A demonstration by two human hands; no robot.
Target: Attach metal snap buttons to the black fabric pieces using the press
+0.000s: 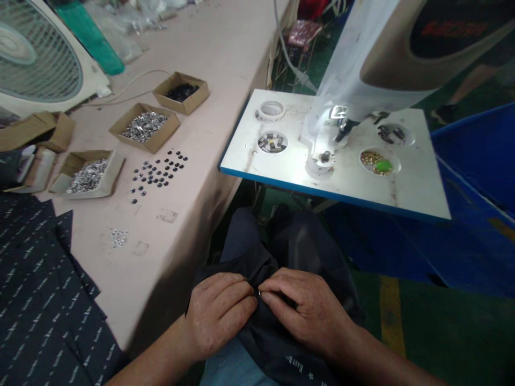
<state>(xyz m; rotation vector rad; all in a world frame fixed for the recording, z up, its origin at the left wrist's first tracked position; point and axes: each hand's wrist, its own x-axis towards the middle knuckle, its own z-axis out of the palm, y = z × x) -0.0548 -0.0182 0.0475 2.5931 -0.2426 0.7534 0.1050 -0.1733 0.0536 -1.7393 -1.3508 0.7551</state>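
The left hand (223, 311) grips a dark cloth (267, 329) with its thumb and fingers, and the right hand (300, 303) pinches a small shiny piece (259, 293) between thumb and forefinger right at the fabric; the fingertips hide most of that piece. The cloth lies across the seated person's lap, between the table (137, 295) and the machine (386, 75). White print near its lower edge reads "EAST BO", with the next letters lost in a fold, followed by a white star and a few characters cut off by the frame. On the table at left, a stack of dark printed fabric (36, 316) carries slanted rows of small white lettering, too blurred to spell out with certainty. The machine's dark panel (454, 32) bears red lettering that is too smeared to read. Beside the fabric stack lie a small cluster of silver bits (119, 237) and, farther back, scattered dark round caps (160, 179). Near them stand three open cardboard boxes (164, 138), two filled with silvery parts, the rearmost with black ones; no writing on them is legible.
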